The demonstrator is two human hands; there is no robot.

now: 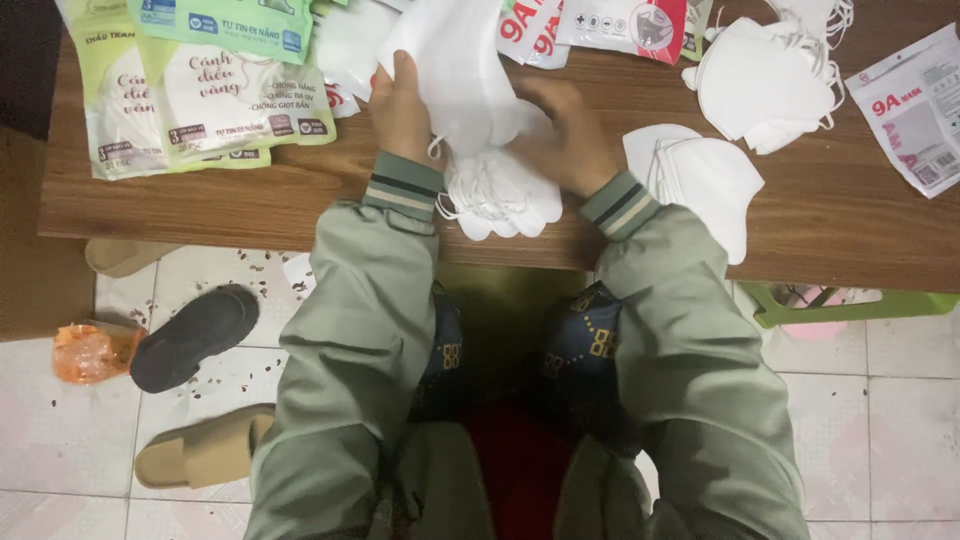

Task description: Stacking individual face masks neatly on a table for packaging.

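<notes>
My left hand (402, 112) grips the left side of a stack of white face masks (470, 70) standing over the brown wooden table (300, 200). My right hand (572, 135) presses on the lower right of the same stack, fingers curled around it. More white masks (500, 195) with ear loops lie fanned out under both wrists at the table's front edge. Both arms wear pale green sleeves with striped cuffs.
Green-and-white flat packets (200, 100) lie at the table's left. Two further piles of white masks (700, 170) (765, 85) and a white-and-red packet (915, 105) sit at the right. On the tiled floor lie a grey slipper (195, 335), a tan slipper (200, 450) and an orange bag (90, 352).
</notes>
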